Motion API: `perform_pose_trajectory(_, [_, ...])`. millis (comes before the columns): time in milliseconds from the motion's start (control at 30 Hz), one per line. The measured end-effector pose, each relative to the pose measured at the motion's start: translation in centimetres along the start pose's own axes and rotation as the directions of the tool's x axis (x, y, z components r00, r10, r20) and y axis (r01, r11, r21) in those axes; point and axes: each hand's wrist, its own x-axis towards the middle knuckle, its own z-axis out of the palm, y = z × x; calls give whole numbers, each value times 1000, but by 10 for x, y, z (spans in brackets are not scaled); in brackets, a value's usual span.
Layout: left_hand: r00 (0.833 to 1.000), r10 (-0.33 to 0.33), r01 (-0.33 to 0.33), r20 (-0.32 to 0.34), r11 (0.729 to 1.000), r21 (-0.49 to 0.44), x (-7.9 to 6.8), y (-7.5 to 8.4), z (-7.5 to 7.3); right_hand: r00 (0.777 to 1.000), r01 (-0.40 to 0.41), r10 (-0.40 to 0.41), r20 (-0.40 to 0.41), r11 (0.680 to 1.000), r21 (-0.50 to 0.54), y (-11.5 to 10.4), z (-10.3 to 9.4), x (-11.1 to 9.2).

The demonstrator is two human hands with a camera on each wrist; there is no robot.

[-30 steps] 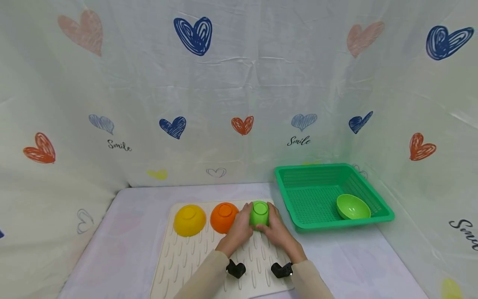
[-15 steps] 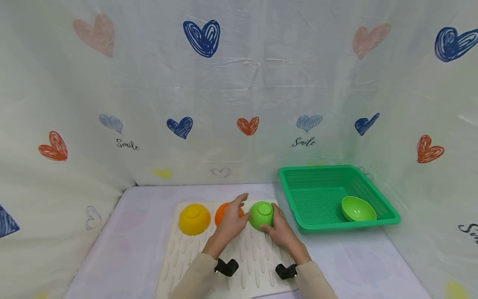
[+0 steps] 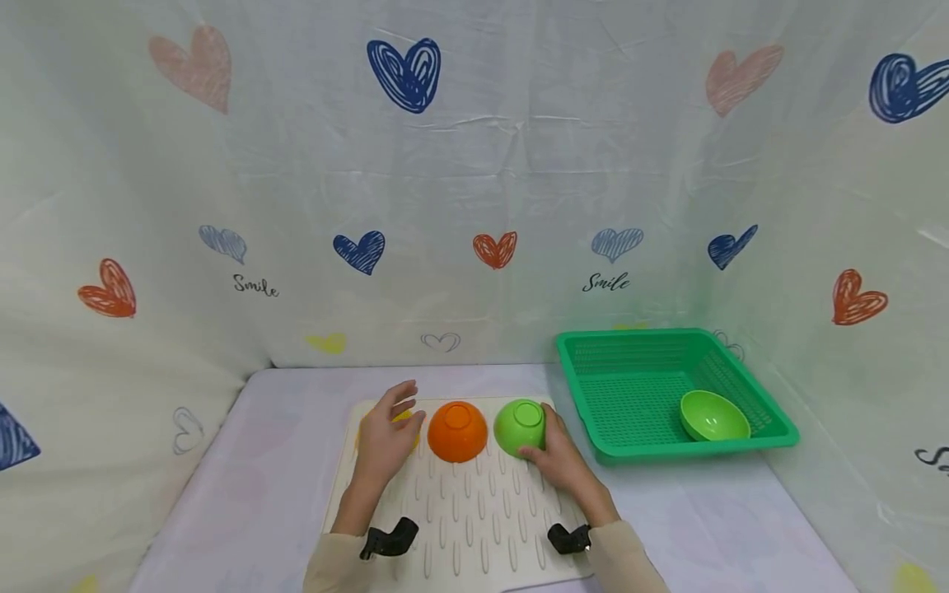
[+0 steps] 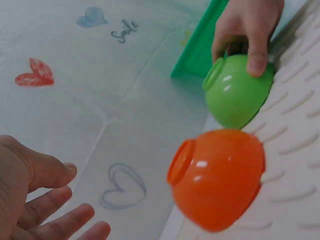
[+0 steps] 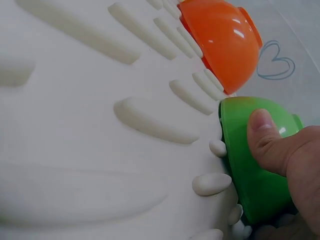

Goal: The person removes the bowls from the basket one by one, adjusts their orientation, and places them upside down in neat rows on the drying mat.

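Three bowls stand upside down in a row on a ridged cream mat [image 3: 463,527]. My right hand [image 3: 567,465] holds the light green bowl [image 3: 517,432] at the row's right end. In the right wrist view its thumb [image 5: 263,130] presses on the bowl's side, and the rim sits at the mat's ridges. The orange bowl [image 3: 456,435] is in the middle, touched by neither hand. Over the yellow bowl [image 3: 404,415] at the left hovers my left hand [image 3: 384,445], hiding most of it. The left fingers [image 4: 62,217] are spread and hold nothing.
To the right of the mat stands a green plastic basket [image 3: 615,452] with a second light green bowl [image 3: 713,416] lying open side up in it. A pale cloth covers the table [image 3: 222,478]. A white curtain printed with hearts [image 3: 497,123] hangs close behind and at both sides.
My left hand has let go of the light green bowl and swung left, past the orange bowl to the yellow one. The right hand keeps its hold; the view has shifted slightly.
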Motion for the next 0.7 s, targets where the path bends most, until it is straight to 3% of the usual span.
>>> perform_pose_trajectory(333, [990,-84,102,-116,981,167,-5,-22,-71,1000,3,-3,-9,1000,7,3,1,1])
perform_pose_trajectory(500, [981,-118,157,-152,949,274,-10,-41,-90,1000,5,-5,-13,1000,15,2,1,0])
perform_pose_trajectory(700, [977,-177,209,-119,908,363,-19,-60,-102,1000,14,-13,-21,1000,26,2,1,0])
